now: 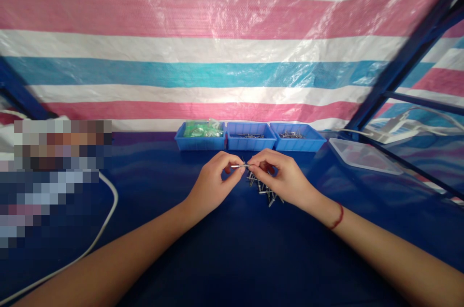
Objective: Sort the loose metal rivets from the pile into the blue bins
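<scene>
My left hand (214,177) and my right hand (281,175) meet over the dark blue table (232,249). Together they pinch a thin silver metal pin (239,166) held level between the fingertips of both hands. Just below and under my right hand lies a small pile of similar metal pins (264,188) on the table. A red string is tied round my right wrist.
Three blue bins stand at the table's far edge: the left bin (200,136) holds green bagged parts, the middle bin (251,136) and right bin (297,137) hold metal pieces. A clear lid (364,156) lies at right, a white cable (108,210) at left. A striped tarp hangs behind.
</scene>
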Demonstrator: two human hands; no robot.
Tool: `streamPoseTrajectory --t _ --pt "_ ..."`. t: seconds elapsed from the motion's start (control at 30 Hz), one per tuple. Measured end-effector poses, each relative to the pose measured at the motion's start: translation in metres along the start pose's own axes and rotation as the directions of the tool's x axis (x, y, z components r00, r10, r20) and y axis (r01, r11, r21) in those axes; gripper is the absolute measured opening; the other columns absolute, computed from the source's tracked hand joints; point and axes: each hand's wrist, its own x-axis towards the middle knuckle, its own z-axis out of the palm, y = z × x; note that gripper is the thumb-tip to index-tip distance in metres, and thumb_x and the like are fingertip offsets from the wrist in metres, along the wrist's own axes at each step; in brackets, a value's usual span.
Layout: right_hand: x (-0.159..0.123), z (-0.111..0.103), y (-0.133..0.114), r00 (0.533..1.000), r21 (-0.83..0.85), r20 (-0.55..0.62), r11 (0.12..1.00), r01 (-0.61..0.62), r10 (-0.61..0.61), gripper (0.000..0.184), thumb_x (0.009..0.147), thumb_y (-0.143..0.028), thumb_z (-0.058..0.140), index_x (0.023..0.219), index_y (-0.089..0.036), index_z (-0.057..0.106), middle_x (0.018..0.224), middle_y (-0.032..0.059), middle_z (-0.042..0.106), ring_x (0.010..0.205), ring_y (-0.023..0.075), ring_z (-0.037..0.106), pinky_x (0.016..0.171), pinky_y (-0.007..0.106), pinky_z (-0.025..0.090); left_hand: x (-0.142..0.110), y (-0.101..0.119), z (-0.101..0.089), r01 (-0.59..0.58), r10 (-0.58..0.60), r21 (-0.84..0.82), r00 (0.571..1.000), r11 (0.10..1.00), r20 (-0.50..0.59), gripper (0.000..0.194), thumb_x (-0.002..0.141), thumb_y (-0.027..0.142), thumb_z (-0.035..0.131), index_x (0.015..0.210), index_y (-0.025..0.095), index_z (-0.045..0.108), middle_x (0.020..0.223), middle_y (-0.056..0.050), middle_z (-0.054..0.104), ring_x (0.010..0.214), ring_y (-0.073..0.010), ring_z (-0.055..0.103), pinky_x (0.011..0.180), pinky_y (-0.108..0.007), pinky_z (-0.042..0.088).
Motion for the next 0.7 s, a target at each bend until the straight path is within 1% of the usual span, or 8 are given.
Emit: streamPoseTrajectory --t 0.2,0.27,0.37,0.43,0.5,0.57,0.63,0.7 --pt "-0.001 0.001 0.0 0.999 -0.025 0.037 0.999 0.025 -0.024 0.009 0.085 -0.019 0.056 0.081 -0.017 0.064 0.077 0.0023 0.062 0.062 0.0101 0.051 0.057 0.023 0.042 0.0 -0.001 0.001 -0.021 0.021 0.004 1.0 1.0 -0.018 0.002 0.084 0.018 0.057 0.081 0.019 0.058 0.079 0.001 0.06 0.071 -0.011 0.056 0.069 -0.024 0.045" --pt "-0.001 0.002 0.0 0.998 -0.031 0.066 0.999 0.015 -0.013 0.012 0.085 -0.021 0.055 0.079 -0.017 0.064 0.075 0.0023 0.062 0.062 0.0104 0.052 0.057 0.023 0.042 0.0 -0.002 0.001 -0.02 0.021 0.015 1.0 1.0 -0.019 0.002 0.084 0.02 0.058 0.086 0.019 0.059 0.081 0.001 0.059 0.072 -0.0112 0.055 0.07 -0.024 0.046" --pt "0.002 -0.002 0.004 0.997 -0.067 0.056 0.996 -0.054 0.058 0.016 0.086 -0.025 0.053 0.079 -0.017 0.065 0.075 0.0027 0.064 0.061 0.0113 0.054 0.056 0.024 0.042 -0.001 -0.002 0.002 -0.022 0.024 0.068 0.999 0.997 -0.028 0.03 0.083 0.023 0.059 0.113 0.021 0.053 0.093 -0.002 0.058 0.079 -0.0134 0.055 0.075 -0.028 0.047" --pt "0.007 -0.01 0.014 0.987 -0.112 -0.051 0.981 -0.16 0.155 0.019 0.086 -0.029 0.052 0.08 -0.016 0.066 0.075 0.0032 0.066 0.061 0.0125 0.055 0.057 0.025 0.042 -0.002 -0.002 0.003 -0.04 0.039 0.111 0.999 0.993 0.015 0.043 0.085 0.025 0.057 0.126 0.022 0.045 0.103 -0.005 0.056 0.089 -0.016 0.055 0.082 -0.031 0.047" --pt "0.012 -0.023 0.027 0.942 -0.149 -0.212 0.944 -0.295 0.261 0.023 0.084 -0.033 0.052 0.08 -0.016 0.066 0.074 0.0038 0.067 0.06 0.0136 0.056 0.057 0.026 0.042 -0.003 -0.001 0.004 -0.084 0.066 0.158 0.991 0.984 0.116 0.04 0.087 0.026 0.053 0.127 0.022 0.047 0.11 -0.007 0.056 0.099 -0.0187 0.053 0.09 -0.035 0.045" --pt "0.018 -0.038 0.041 0.869 -0.172 -0.364 0.893 -0.416 0.335 0.025 0.082 -0.035 0.053 0.079 -0.015 0.066 0.073 0.0049 0.067 0.058 0.0146 0.057 0.057 0.027 0.041 -0.003 0.001 0.004 -0.139 0.089 0.206 0.968 0.969 0.234 0.035 0.089 0.027 0.05 0.124 0.024 0.052 0.115 -0.007 0.057 0.106 -0.0207 0.052 0.094 -0.039 0.042" --pt "0.021 -0.054 0.053 0.8 -0.221 -0.475 0.831 -0.511 0.366 0.025 0.079 -0.034 0.055 0.079 -0.013 0.068 0.071 0.0065 0.068 0.061 0.017 0.058 0.058 0.027 0.041 -0.004 0.003 0.004 -0.185 0.1 0.241 0.94 0.953 0.326 0.035 0.09 0.028 0.048 0.124 0.025 0.054 0.12 -0.007 0.057 0.11 -0.0224 0.05 0.095 -0.041 0.041" --pt "0.023 -0.068 0.063 0.748 -0.276 -0.551 0.765 -0.582 0.37 0.026 0.078 -0.034 0.055 0.081 -0.013 0.069 0.07 0.0081 0.068 0.063 0.0194 0.06 0.059 0.028 0.041 -0.004 0.004 0.003 -0.205 0.092 0.26 0.917 0.944 0.389 0.035 0.09 0.028 0.047 0.125 0.027 0.054 0.126 -0.006 0.055 0.114 -0.0239 0.049 0.095 -0.043 0.04"
